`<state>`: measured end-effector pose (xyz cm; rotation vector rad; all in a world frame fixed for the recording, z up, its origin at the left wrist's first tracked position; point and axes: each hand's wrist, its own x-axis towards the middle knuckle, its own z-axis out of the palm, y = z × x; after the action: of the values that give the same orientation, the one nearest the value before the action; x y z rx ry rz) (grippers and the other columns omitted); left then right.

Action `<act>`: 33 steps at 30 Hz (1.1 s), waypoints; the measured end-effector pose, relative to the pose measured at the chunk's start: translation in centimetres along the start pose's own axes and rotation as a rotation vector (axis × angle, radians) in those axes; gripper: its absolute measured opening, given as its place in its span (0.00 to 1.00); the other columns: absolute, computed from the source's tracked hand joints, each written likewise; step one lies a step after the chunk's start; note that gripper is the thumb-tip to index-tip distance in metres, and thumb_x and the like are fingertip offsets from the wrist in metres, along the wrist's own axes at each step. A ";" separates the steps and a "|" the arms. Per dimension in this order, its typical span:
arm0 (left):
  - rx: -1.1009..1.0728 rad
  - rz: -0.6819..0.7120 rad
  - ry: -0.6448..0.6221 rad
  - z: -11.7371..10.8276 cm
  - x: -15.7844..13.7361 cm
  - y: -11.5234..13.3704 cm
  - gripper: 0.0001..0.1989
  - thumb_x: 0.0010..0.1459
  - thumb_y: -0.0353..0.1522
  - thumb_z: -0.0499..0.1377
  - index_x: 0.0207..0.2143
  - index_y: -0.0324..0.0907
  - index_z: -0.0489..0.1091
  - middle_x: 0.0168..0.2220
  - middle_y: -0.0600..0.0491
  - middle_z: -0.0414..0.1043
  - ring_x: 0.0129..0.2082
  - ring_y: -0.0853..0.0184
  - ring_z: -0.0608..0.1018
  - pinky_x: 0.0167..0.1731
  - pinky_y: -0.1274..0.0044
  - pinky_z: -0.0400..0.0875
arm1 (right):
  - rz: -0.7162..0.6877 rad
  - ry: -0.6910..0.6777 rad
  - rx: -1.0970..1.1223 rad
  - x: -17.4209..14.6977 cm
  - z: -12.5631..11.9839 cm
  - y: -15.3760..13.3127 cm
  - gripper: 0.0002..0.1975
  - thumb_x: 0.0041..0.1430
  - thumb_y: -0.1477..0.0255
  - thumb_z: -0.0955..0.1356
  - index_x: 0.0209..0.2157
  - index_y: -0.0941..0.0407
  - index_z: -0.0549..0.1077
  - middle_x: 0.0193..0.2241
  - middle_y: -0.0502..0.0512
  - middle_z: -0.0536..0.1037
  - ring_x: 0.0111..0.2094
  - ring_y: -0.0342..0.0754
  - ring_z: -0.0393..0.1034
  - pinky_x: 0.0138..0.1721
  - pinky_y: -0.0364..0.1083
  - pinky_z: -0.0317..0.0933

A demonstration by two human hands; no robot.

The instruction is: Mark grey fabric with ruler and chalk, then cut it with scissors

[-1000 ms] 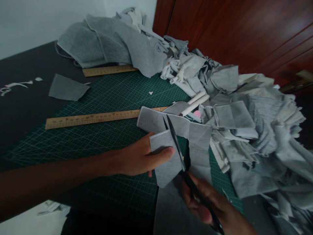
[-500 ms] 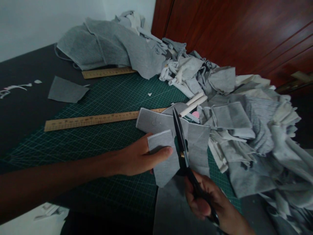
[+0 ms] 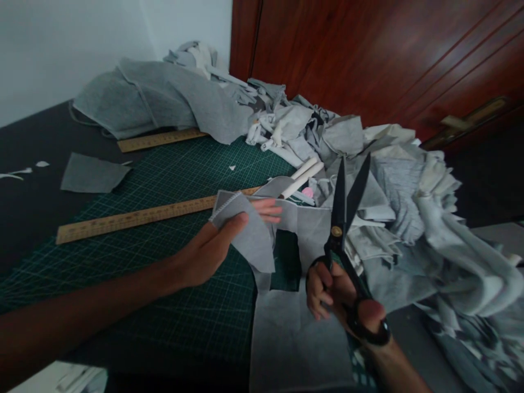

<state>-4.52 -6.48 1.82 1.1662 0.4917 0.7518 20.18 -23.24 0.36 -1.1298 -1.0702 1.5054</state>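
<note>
My left hand [image 3: 223,234] holds a small grey fabric piece [image 3: 249,234] with a stitched edge, the thumb on top and the fingers stretched out beneath. In my right hand [image 3: 339,297] are black scissors [image 3: 338,229], blades spread apart and pointing away from me, with thumb and fingers in the handles. Between the hands lies a larger grey cloth [image 3: 301,338] with a rectangular opening, through which the green cutting mat [image 3: 180,169] shows. The scissors' blades are apart from the piece in my left hand.
A wooden ruler [image 3: 135,218] crosses the mat, and a second ruler [image 3: 159,140] lies partly under grey cloth [image 3: 164,98]. A loose grey scrap [image 3: 92,173] is at left. Heaped fabric [image 3: 393,180] covers the right side, before a reddish-brown wooden door [image 3: 347,54].
My left hand has drawn the small fabric piece left, away from the larger cloth. The scissors have moved right and their blades have spread wider. The view has shifted slightly.
</note>
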 end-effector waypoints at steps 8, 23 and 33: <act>-0.202 -0.168 -0.294 -1.2 0.4 0.8 0.24 0.74 0.48 0.54 0.52 0.37 0.76 0.32 0.48 0.83 0.28 0.61 0.84 0.30 0.72 0.79 | -0.267 0.104 -0.011 1.8 1.0 -1.5 0.23 0.63 0.47 0.75 0.41 0.48 0.66 0.28 0.43 0.61 0.27 0.45 0.60 0.33 0.46 0.65; -0.009 -0.320 -0.123 -0.1 0.3 1.1 0.16 0.66 0.44 0.66 0.42 0.41 0.70 0.20 0.59 0.75 0.21 0.66 0.80 0.24 0.78 0.75 | -0.277 0.308 -0.861 1.5 -1.5 -4.1 0.22 0.67 0.46 0.69 0.41 0.50 0.65 0.33 0.48 0.65 0.32 0.49 0.62 0.33 0.47 0.58; 0.595 0.041 0.070 -0.2 -0.1 3.6 0.10 0.63 0.38 0.62 0.33 0.42 0.80 0.22 0.56 0.73 0.26 0.68 0.76 0.27 0.79 0.70 | -0.232 0.198 -1.198 1.5 -0.9 -3.5 0.17 0.58 0.63 0.73 0.41 0.51 0.62 0.29 0.46 0.70 0.25 0.48 0.66 0.28 0.46 0.58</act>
<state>-5.68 -5.68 5.13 1.7089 0.7844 0.7025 21.41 -21.11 3.33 -1.7832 -1.9448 0.4450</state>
